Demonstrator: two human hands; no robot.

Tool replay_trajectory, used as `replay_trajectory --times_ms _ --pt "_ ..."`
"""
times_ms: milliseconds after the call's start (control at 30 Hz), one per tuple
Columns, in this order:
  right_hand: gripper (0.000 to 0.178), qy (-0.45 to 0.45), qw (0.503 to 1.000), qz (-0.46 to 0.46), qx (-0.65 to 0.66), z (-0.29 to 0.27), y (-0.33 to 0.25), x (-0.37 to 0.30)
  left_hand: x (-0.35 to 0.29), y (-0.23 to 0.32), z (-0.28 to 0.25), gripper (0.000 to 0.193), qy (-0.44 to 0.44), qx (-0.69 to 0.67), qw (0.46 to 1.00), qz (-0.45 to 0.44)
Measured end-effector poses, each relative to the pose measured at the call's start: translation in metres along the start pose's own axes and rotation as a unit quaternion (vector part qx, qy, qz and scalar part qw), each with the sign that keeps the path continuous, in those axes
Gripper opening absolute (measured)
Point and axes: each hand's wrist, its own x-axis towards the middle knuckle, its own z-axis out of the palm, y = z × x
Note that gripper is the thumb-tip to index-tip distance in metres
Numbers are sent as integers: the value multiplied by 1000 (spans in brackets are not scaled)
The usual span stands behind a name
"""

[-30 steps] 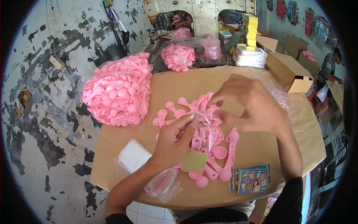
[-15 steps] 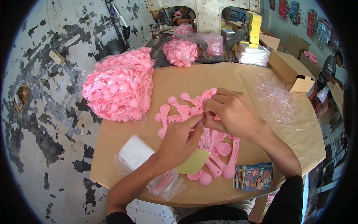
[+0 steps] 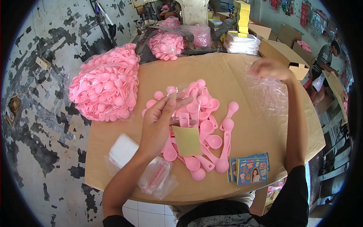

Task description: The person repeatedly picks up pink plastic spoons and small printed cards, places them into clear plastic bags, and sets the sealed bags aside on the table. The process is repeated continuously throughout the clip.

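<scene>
My left hand (image 3: pixel 155 123) pinches the top of a small clear plastic bag (image 3: pixel 188 120). A yellow-green card (image 3: pixel 187 142) shows in the bag's lower part, and some pink plastic shows through it. Beneath and around the bag lies a loose pile of pink measuring spoons (image 3: pixel 214 141). My right hand (image 3: pixel 270 69) is raised at the far right, over a heap of thin clear plastic strips (image 3: pixel 267 97). Motion blurs its fingers, so whether they hold anything cannot be made out.
A big bag of pink spoons (image 3: pixel 106 85) stands at the left. Clear bags (image 3: pixel 157 174) and a white stack (image 3: pixel 123 150) lie near my left forearm. Blue printed cards (image 3: pixel 252 170) sit at the front right. Behind are a carton (image 3: pixel 281 53) and yellow stacks (image 3: pixel 242 17); another person (image 3: pixel 324 62) is at right.
My right hand has left the bag and swung far right to the plastic strips. My left hand has shifted left, still holding the bag, and the view has moved slightly.
</scene>
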Motion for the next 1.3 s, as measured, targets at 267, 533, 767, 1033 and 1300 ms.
replay_trajectory --times_ms 267,533,767,1033,1300 --pt "30 193 973 3 -129 14 -96 34 2 -6 -13 40 -88 16 991 -104" --pt "33 -63 993 -45 93 133 -173 55 -1 -6 -12 39 15 10 1000 -2" --pt "26 111 969 -75 206 163 -150 70 4 -16 -15 35 29 32 998 42" --pt "22 109 956 -34 271 174 -154 72 2 -12 -15 33 35 45 998 8" --pt "26 111 940 24 320 171 -155 70 4 -9 -13 38 35 36 998 41"
